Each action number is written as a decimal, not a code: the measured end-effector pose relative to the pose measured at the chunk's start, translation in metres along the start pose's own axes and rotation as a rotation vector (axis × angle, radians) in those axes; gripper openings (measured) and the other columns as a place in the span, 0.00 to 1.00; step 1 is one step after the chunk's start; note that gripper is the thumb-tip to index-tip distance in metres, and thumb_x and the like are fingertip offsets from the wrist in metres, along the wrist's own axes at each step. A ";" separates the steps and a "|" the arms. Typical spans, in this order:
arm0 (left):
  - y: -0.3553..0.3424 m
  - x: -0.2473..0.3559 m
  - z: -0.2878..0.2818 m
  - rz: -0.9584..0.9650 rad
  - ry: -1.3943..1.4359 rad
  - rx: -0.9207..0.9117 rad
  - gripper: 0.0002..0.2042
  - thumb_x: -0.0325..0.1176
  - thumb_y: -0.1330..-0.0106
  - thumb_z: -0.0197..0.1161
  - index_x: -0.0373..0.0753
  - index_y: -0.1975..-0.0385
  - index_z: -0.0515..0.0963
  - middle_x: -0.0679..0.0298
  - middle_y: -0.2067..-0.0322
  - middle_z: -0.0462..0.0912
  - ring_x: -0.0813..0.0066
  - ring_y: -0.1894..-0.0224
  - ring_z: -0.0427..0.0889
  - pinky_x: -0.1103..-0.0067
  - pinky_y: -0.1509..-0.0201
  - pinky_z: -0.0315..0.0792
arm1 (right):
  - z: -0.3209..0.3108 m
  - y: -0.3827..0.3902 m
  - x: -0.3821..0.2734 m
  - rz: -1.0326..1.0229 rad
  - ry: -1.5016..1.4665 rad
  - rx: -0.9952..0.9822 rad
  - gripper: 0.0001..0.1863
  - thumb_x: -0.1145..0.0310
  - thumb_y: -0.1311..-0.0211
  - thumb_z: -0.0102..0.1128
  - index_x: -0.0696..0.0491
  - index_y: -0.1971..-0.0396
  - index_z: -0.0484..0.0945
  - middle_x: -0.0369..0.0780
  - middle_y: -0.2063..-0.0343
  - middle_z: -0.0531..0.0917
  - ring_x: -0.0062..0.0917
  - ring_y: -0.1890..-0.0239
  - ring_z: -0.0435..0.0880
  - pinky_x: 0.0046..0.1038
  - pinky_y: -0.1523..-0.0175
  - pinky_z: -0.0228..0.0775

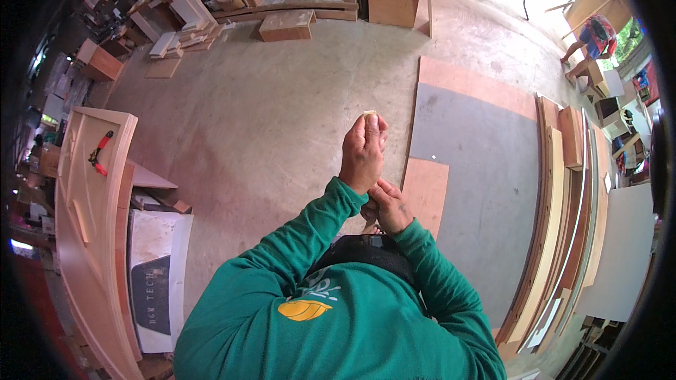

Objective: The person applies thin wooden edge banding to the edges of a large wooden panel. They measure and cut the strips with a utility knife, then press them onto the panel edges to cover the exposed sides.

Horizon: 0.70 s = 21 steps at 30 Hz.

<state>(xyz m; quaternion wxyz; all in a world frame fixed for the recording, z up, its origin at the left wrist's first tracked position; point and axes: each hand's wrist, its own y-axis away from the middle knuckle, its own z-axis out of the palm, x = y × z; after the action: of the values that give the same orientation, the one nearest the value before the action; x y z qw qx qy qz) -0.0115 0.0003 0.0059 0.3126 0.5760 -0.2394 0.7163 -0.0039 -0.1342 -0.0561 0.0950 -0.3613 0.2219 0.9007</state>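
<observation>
My left hand (364, 151) is raised in front of my body, its thumb and fingers pinched around a small pale tan piece (370, 112). Only the top edge of that piece shows, so its kind is unclear. Just below, my right hand (391, 210) is closed beside my left wrist, near the green cuff. Its fingertips are partly hidden, and I cannot make out what they grip. A narrow tan and dark shape shows under the right hand, too covered to name.
A grey-topped panel (479, 169) lies on the floor at right, with long boards (542, 239) stacked beside it. At left, red-handled pliers (102, 153) rest on a wooden panel (91, 239). A wooden box (287, 25) stands ahead. Another person (598, 36) bends down at far right.
</observation>
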 end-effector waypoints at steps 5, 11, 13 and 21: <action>-0.001 -0.013 -0.011 0.003 -0.046 0.016 0.18 0.51 0.12 0.49 0.44 0.60 0.74 0.77 0.73 0.69 0.90 0.75 0.63 0.86 0.75 0.59 | 0.001 -0.008 0.008 0.022 0.042 0.022 0.10 0.61 0.15 0.50 0.51 0.58 0.74 0.29 0.75 0.69 0.18 0.75 0.68 0.25 0.67 0.64; -0.001 -0.004 -0.037 0.256 -0.326 0.026 0.19 0.48 0.14 0.51 0.40 0.61 0.77 0.66 0.71 0.74 0.80 0.70 0.71 0.76 0.67 0.70 | -0.026 -0.036 0.040 -0.200 0.452 -0.067 0.16 0.61 0.16 0.52 0.57 0.44 0.79 0.33 0.60 0.86 0.23 0.57 0.82 0.28 0.47 0.76; 0.004 0.019 -0.052 0.295 -0.355 -0.076 0.19 0.46 0.12 0.47 0.37 0.61 0.74 0.61 0.71 0.74 0.70 0.70 0.74 0.70 0.64 0.73 | -0.008 -0.036 0.019 -0.151 0.592 -0.114 0.18 0.66 0.20 0.52 0.59 0.39 0.77 0.36 0.50 0.85 0.24 0.46 0.81 0.30 0.36 0.73; 0.029 0.059 -0.156 0.417 -0.618 -0.466 0.09 0.33 0.18 0.54 0.36 0.62 0.71 0.52 0.74 0.78 0.48 0.70 0.83 0.62 0.64 0.75 | 0.084 -0.038 -0.068 -0.510 0.728 -0.021 0.16 0.69 0.27 0.66 0.61 0.45 0.83 0.39 0.54 0.86 0.24 0.53 0.84 0.29 0.44 0.76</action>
<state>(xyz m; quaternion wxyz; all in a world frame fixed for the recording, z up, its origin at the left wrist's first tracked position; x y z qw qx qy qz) -0.1464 0.1003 0.0298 0.1967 0.6166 -0.5880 0.4851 0.0067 -0.0619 0.0315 0.2263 -0.6990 0.1356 0.6647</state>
